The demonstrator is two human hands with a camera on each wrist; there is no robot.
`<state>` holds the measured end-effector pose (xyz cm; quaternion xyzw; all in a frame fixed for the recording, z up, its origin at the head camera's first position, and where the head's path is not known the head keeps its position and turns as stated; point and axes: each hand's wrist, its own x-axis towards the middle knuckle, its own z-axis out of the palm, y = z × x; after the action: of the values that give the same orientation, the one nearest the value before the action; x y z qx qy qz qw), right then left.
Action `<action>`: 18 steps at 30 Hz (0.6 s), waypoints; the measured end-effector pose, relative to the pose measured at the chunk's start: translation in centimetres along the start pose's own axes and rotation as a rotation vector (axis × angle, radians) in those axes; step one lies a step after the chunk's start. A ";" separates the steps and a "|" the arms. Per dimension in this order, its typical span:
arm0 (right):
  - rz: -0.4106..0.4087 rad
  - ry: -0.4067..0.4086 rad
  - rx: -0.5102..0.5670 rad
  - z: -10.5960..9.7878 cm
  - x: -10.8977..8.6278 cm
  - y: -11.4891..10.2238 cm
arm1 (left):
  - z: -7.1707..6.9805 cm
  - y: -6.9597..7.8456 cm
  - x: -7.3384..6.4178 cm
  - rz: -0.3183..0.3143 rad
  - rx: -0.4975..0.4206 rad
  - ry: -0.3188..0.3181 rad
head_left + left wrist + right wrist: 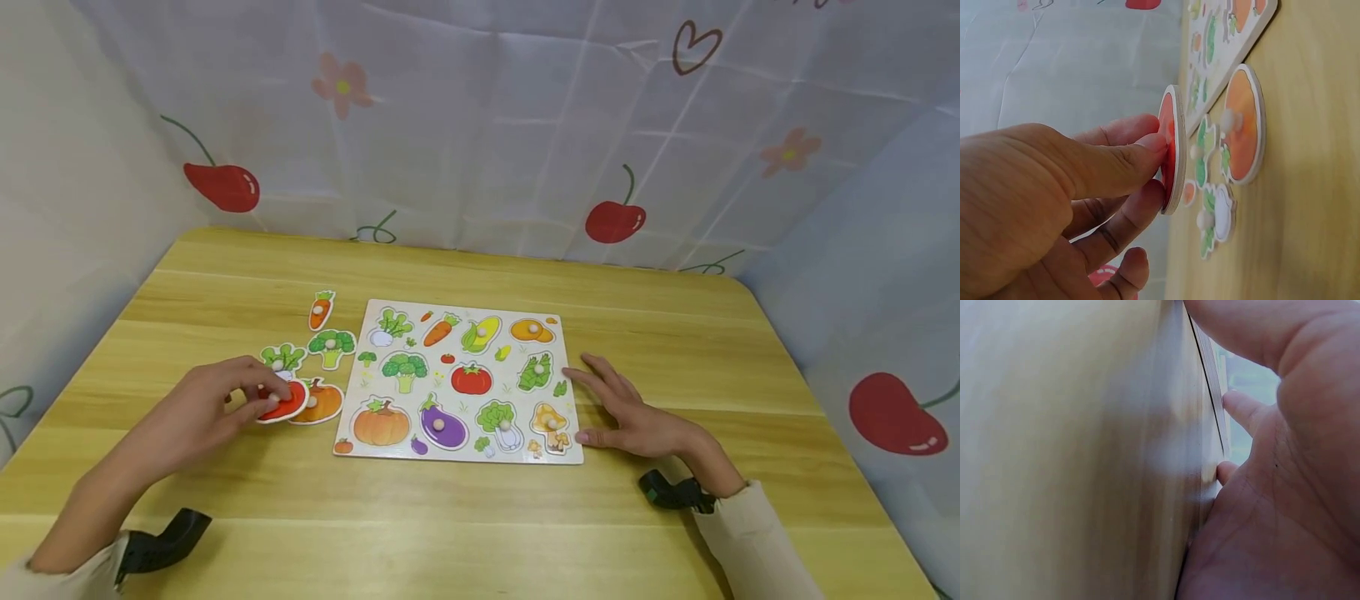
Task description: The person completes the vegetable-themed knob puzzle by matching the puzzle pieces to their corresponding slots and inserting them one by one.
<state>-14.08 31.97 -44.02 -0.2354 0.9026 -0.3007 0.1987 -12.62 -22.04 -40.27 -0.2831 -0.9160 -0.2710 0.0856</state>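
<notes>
My left hand (217,396) pinches a red tomato puzzle piece (1174,150) between thumb and fingertips, lifted off the table and tilted on edge in the left wrist view. In the head view it overlaps a turnip piece (282,357) and a pumpkin piece (324,403), both with round knobs. The wooden vegetable board (442,454) lies in the middle. My right hand (626,412) has its fingers spread, thumb and a fingertip at the board's right edge. The board's printed tomato (471,379) shows no knob.
A broccoli piece (331,348) and a carrot piece (321,310) lie left of the board. Knobbed pieces, among them an eggplant (442,429) and a corn (482,333), sit in the board. A patterned curtain (465,125) hangs behind the wooden table (465,533).
</notes>
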 end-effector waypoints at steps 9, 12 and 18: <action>0.017 0.002 0.000 0.0 0.0 0.2 | 0.5 1.0 2.1 0.035 -0.048 -0.041; 0.020 0.001 0.003 -0.1 0.0 0.2 | 0.7 1.5 2.8 0.028 -0.065 -0.069; 0.021 -0.005 0.011 0.0 0.0 0.1 | 1.1 2.6 4.3 -0.016 -0.094 -0.139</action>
<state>-14.10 32.08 -44.05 -0.2257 0.9029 -0.3030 0.2053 -14.66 -17.62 -38.70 -0.2975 -0.9082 -0.2942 0.0061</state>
